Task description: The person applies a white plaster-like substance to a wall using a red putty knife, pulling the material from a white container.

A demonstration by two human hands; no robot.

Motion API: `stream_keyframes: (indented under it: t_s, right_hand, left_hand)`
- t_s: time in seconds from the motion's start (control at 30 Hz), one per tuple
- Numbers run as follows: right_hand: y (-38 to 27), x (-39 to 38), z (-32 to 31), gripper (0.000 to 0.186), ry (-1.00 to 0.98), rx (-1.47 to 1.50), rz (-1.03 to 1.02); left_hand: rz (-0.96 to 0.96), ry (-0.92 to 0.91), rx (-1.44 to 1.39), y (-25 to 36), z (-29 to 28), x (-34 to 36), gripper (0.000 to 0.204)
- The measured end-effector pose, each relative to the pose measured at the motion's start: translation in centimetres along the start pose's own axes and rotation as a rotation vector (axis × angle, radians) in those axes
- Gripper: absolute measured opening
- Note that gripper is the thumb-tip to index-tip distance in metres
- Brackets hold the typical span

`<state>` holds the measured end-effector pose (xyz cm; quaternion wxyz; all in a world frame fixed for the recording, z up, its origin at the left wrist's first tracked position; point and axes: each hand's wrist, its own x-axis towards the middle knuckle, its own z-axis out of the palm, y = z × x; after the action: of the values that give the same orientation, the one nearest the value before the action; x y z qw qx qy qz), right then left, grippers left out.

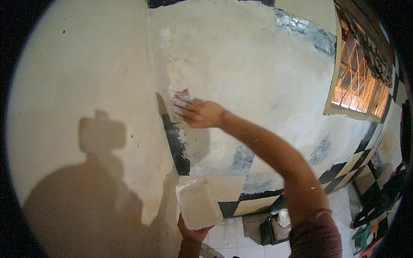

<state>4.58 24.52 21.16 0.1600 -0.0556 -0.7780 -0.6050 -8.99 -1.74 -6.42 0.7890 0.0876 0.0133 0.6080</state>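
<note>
My right hand [198, 113] reaches across to the wall near the corner, its fingers bent round a soft white-smeared wad [182, 97] with a pinkish-red edge. Whether the wad is cloth or sponge I cannot tell. It is pressed against the painted wall [241, 81], just above a black patch [175, 144] along the corner. White smears coat the fingers. Lower down, my left hand [194, 233] grips the bottom end of a pale rectangular tub [214, 201], held tilted close to the wall. A whitish layer covers the tub's inside.
A plain wall [86, 64] with my shadow on it meets the painted wall at the left. Black and cream checks [258, 204] run along the wall's foot. A dark box [269, 230] stands on the white tiled floor [223, 241]. At the right is a barred window [355, 81].
</note>
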Motion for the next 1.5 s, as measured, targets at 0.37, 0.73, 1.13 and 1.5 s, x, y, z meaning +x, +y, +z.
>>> stream_keyframes:
  t_s: [0.37, 0.73, 1.13, 1.5]
  right_hand:
    - [4.6, -28.1, -13.2, 0.051, -0.328, -0.192, 0.382]
    - [-4.6, -4.9, 0.7, 0.052, -0.129, 0.281, 0.224]
    - [-3.8, -28.6, -9.9, 0.05, -0.362, 0.017, 0.476]
    - [-8.8, -8.5, -1.2, 0.053, -0.02, 0.247, 0.244]
  left_hand:
    - [-0.002, 0.012, -0.062, 0.0, -0.2, 0.3, 0.064]
    - [0.099, 0.032, -0.044, 0.4, -1.1, -0.5, 0.065]
    - [0.087, 0.096, -0.028, 0.8, -1.1, -0.8, 0.067]
    - [0.047, -0.004, -0.17, 0.5, -1.5, -1.4, 0.062]
